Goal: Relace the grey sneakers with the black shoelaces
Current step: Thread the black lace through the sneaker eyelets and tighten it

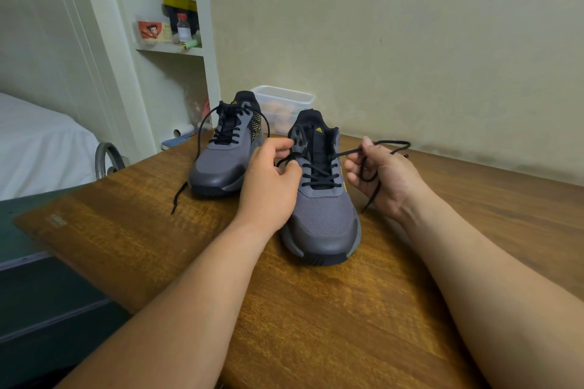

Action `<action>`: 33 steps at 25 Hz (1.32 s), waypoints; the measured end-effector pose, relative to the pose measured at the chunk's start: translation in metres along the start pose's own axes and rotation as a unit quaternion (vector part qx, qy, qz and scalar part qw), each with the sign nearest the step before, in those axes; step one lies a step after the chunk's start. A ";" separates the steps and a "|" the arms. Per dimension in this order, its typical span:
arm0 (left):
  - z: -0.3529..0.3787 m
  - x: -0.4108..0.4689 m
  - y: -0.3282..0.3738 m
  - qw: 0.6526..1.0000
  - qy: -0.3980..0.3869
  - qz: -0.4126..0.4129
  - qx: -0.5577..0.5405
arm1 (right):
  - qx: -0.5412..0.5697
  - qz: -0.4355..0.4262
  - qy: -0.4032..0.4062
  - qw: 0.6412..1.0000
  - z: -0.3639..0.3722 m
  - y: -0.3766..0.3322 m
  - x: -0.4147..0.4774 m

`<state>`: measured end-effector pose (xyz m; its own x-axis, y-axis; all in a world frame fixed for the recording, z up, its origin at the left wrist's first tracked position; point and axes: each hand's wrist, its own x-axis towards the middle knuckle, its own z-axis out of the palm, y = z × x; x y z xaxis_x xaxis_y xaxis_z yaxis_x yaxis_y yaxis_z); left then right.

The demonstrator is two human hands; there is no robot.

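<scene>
Wooden table [316, 341]: carries everything noted; the near sneaker sits mid-table, toe toward the viewer.
White bed [38, 142]: far left of the near sneaker, off the table.
Near sneaker [325, 221]: grey, upright, laced through the lower eyelets, top eyelets open.
Far sneaker [218, 164]: grey, behind and left of the near sneaker, not touching it.
Left hand [268, 189]: against the near sneaker's left flank, thumb and forefinger pinching the lace at the upper eyelets.
Right hand [388, 180]: just right of the near sneaker, fingers curled round the lace's other end.
Plastic tub [284, 96]: behind the near sneaker, by the wall.
Black lace [320, 181]: crosses the near sneaker's tongue; free end loops rightward past the right hand.
Second lace [180, 194]: hangs off the far sneaker and trails on the table, left of the near sneaker.
</scene>
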<state>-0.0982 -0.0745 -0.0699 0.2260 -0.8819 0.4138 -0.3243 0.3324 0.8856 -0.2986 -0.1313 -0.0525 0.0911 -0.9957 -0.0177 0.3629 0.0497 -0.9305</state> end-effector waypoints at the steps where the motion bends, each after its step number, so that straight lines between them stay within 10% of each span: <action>1: 0.000 0.000 0.000 1.000 0.000 0.000 0.001 | 0.009 0.002 0.028 1.000 -0.002 0.000 0.002; 22: -0.011 0.013 -0.009 0.994 -0.108 0.018 0.007 | -0.246 0.090 -0.017 0.965 0.007 -0.013 -0.016; 28: -0.001 -0.008 0.028 0.958 0.022 0.234 0.166 | 0.091 0.065 0.027 0.993 0.003 -0.023 -0.046; 33: 0.033 -0.032 0.065 0.875 -0.195 0.234 0.375 | 0.161 0.037 0.024 0.986 0.011 -0.017 -0.063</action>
<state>-0.1571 -0.0360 -0.0324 -0.3766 -0.8035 0.4610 -0.8425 0.5040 0.1902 -0.2999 -0.0684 -0.0312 0.0864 -0.9907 -0.1051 0.6338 0.1361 -0.7614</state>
